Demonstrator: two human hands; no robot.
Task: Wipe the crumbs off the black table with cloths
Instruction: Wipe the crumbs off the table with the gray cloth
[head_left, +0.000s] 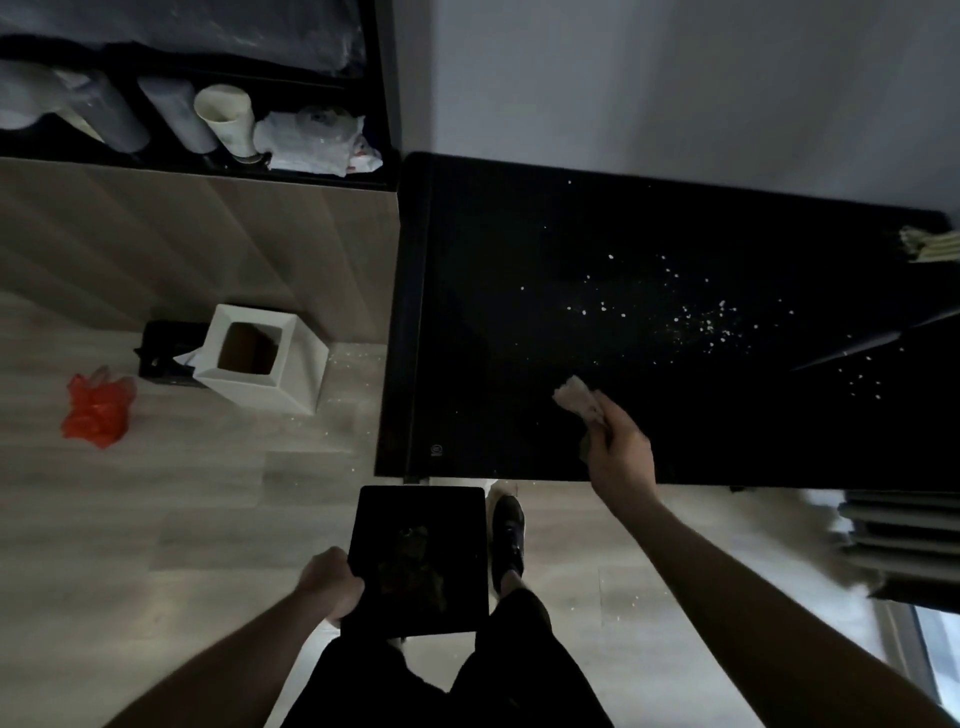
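Right hand (621, 449) reached over the near part of the glossy black rectangular table (467, 312), fingers curled tight around a crumpled pale pinkish cloth (579, 397); the cloth stuck out past the fingers toward the table's middle, whether it touched the surface couldn't be told. Scattered white crumbs (691, 317) lay mostly in the centre-right of the tabletop, beyond the cloth and apart from it, with a smaller cluster further right. A few specks also sat on the pale wood-look floor (208, 519) near the table's left edge.

Left hand (332, 584) gripped the left edge of a flat black square tray (421, 519), held below the table's near edge, over the person's legs; some dark debris showed on it, blurry.

A small round white logo mark (437, 450) sat on the table's near-left corner, too small to read. No other legible writing.

On the floor left of the table stood a white square bin with a square top opening (260, 358), a black box (163, 353) just behind it, and a crumpled red plastic bag (96, 408) further left. A black shelf (384, 104) at upper left held a white paper cup (228, 117) and crumpled white plastic (311, 140). A black shoe (508, 535) showed beside the tray.
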